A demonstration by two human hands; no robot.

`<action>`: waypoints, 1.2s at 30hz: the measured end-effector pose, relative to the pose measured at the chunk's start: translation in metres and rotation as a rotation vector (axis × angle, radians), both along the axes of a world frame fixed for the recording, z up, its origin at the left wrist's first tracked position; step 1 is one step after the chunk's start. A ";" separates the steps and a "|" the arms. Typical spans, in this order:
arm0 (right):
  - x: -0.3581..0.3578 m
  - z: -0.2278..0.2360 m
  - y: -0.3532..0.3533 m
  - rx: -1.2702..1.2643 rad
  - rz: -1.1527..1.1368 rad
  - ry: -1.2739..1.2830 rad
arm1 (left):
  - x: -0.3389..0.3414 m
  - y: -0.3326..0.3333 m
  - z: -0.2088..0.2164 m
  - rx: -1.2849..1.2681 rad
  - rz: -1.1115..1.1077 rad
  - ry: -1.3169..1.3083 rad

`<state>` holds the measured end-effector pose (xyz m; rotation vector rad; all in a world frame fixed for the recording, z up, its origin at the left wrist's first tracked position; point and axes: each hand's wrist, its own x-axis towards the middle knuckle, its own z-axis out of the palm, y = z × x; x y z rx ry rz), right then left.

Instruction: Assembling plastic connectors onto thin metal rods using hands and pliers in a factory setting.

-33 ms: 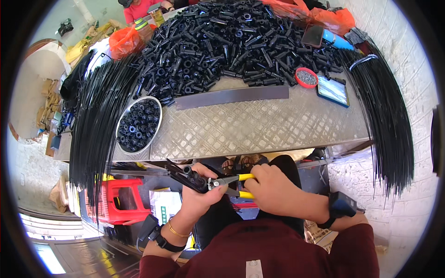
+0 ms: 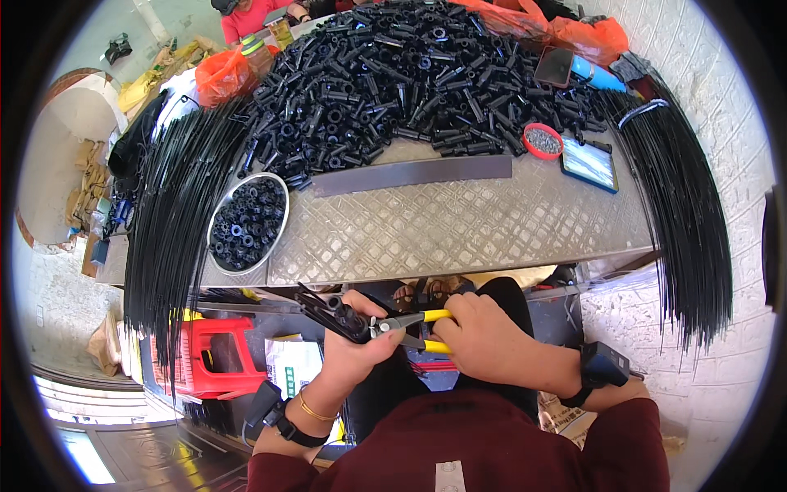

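Observation:
Over my lap, my left hand (image 2: pixel 361 340) is closed around a black plastic tubular part (image 2: pixel 348 316), with long dark strips sticking out past the fingers. My right hand (image 2: pixel 479 336) grips pliers (image 2: pixel 438 315) with yellow handles, one handle above the other and slightly spread. The metal jaws point left and meet the black part beside my left thumb. What exactly lies between the jaws is too small to make out. Beyond my hands, a round metal-rimmed bowl (image 2: pixel 284 215) full of small black rings stands at the table's left front.
A large heap of black plastic tubes (image 2: pixel 393 82) covers the back of the patterned table (image 2: pixel 459 213). Bundles of thin black rods (image 2: pixel 168 221) hang over both sides. A dark flat bar (image 2: pixel 410 175), a red dish (image 2: pixel 542 154) and a phone (image 2: pixel 590 164) lie there. Another person (image 2: pixel 250 20) sits beyond.

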<state>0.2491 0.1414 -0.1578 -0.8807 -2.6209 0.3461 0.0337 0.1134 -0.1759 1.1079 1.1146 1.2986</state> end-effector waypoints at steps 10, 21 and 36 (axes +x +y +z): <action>0.023 0.048 0.021 0.099 0.139 -0.240 | -0.001 0.000 0.005 0.112 -0.132 0.004; 0.019 0.034 0.024 0.091 0.126 -0.209 | 0.010 0.001 0.010 0.041 -0.039 -0.110; -0.008 0.025 -0.037 -0.933 0.451 0.210 | -0.116 -0.008 0.105 0.290 0.462 -1.003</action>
